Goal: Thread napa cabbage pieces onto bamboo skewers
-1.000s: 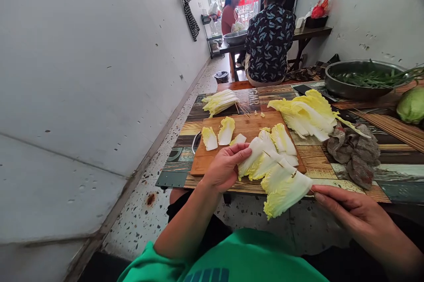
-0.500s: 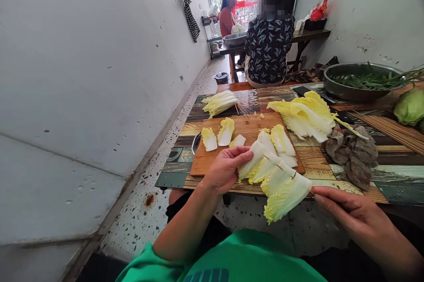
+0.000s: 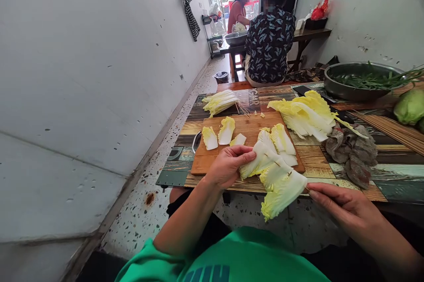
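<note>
My left hand [image 3: 232,165] pinches the upper left end of some napa cabbage leaf pieces [image 3: 281,187], which are threaded on a thin skewer. My right hand [image 3: 339,204] is closed on the bare end of that skewer [image 3: 306,187], at the right edge of the leaves. The threaded pieces hang over the table's near edge. Behind them, on a wooden cutting board [image 3: 212,163], lie several loose cut cabbage pieces [image 3: 227,131]. A stack of skewered cabbage [image 3: 221,102] rests beyond the board, its sticks pointing right.
Larger cabbage leaves [image 3: 304,114] lie right of the board, beside a crumpled grey cloth [image 3: 353,154]. Bare skewers [image 3: 394,129], a green cabbage [image 3: 410,106] and a metal bowl of greens [image 3: 364,92] are farther right. Two people [image 3: 270,48] sit at another table ahead.
My right hand has shifted slightly left with the skewer end, and the threaded leaves sit closer together. The person in the background has leaned to the right.
</note>
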Demonstrator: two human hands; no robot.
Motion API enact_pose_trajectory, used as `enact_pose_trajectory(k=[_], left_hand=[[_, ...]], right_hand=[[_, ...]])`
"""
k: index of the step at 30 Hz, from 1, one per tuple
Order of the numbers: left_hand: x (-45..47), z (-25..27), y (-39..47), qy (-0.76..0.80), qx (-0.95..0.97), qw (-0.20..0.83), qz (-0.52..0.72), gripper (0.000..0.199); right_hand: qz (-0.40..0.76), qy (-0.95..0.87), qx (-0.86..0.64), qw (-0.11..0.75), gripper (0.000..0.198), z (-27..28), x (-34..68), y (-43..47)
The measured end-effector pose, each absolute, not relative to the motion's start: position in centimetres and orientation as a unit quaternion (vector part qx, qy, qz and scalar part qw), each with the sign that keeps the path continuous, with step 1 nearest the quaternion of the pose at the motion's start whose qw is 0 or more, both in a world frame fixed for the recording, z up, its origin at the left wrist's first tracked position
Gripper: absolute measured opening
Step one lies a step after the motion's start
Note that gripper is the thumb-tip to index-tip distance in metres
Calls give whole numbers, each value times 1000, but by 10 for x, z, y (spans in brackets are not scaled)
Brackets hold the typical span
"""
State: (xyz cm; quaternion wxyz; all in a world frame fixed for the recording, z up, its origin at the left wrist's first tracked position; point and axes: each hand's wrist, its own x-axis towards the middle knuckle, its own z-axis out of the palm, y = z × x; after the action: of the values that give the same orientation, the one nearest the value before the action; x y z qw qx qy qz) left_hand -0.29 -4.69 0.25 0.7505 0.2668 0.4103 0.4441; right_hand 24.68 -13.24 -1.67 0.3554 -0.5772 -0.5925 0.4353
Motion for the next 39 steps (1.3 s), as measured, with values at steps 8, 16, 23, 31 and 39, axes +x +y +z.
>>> enact_pose_trajectory(k=[8,16,23,31,39], left_hand=[[-7,-3,-38,407,280,758,425,37],[-18,12,-41,350,468,642,496,37],[-30,31,-34,368,524,557,529,29],[-34,15,-29,428,498,480,581,36],[-22,-16,-40,472,607,323,553,31]], right_hand=[[497,-569,-547,361,57,-23,246,-123],[259,-669,-569,401,31,2,250,-116],[224,-719,-533,385,31,24,236,-97],[136,-702,-557,423,30,17,231,-92],[-158,-776,-528,307,32,-24,236,-54]])
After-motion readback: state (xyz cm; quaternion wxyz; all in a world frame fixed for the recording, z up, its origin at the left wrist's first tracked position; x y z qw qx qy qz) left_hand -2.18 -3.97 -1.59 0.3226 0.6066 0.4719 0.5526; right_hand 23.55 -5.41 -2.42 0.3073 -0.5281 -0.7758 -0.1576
